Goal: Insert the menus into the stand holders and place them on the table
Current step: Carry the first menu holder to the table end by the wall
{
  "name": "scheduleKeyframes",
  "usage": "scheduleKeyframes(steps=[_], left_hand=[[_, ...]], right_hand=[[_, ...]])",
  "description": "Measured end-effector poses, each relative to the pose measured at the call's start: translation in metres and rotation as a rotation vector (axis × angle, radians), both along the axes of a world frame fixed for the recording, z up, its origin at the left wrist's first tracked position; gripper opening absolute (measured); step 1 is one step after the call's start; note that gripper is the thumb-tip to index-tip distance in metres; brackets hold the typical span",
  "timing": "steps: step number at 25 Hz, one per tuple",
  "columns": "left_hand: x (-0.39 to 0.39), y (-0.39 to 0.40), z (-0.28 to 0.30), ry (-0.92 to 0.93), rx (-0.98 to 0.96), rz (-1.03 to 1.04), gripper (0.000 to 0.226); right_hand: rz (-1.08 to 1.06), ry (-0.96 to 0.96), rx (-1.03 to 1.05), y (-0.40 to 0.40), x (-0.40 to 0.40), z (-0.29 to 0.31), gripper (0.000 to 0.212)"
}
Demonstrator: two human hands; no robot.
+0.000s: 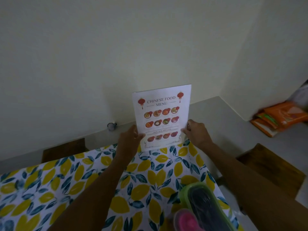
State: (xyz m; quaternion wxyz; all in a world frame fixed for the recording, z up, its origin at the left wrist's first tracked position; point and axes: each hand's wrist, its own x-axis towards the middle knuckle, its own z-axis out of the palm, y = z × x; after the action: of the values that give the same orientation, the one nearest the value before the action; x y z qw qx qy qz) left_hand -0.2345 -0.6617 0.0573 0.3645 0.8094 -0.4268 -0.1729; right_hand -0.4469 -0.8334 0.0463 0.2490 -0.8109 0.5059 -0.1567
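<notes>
Here I see both hands stretched out over the far edge of the table [50, 189], which wears a cloth printed with yellow lemons and dark blue leaves. Between them stands the menu [162, 114], a white sheet headed "CHINESE FOOD MENU", with red lanterns at its top corners and rows of small dish photos below. It is held upright, tilted slightly, with its bottom edge down at the far side of the tablecloth. The left hand [129, 139] pinches the sheet's lower left edge, thumb on the printed face and fingers behind. The right hand [196, 132] grips the lower right edge the same way, fingers closed on the sheet. I cannot tell whether a clear stand holder already surrounds the menu; none shows distinctly. Near me, at the lower right of the table, lies a green-rimmed container [205, 207] with a dark inside, and just beside it a pink object [186, 220], blurred. Beyond the table the grey floor meets a pale wall; orange packets [280, 117] lie stacked on the floor at far right, well apart from the table.
</notes>
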Motion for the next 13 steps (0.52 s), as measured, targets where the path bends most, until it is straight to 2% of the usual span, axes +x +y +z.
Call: scheduleKeyframes(steps=[9, 13], left_hand=[[-0.0032, -0.0040, -0.0037, -0.018, 0.024, 0.060, 0.020], [-0.0041, -0.0046, -0.0033, -0.097, 0.083, 0.053, 0.026]], right_hand=[[-0.023, 0.006, 0.000, 0.0018, 0.0058, -0.0061, 0.024], [-0.039, 0.006, -0.010, 0.0037, 0.0085, -0.0064, 0.024]])
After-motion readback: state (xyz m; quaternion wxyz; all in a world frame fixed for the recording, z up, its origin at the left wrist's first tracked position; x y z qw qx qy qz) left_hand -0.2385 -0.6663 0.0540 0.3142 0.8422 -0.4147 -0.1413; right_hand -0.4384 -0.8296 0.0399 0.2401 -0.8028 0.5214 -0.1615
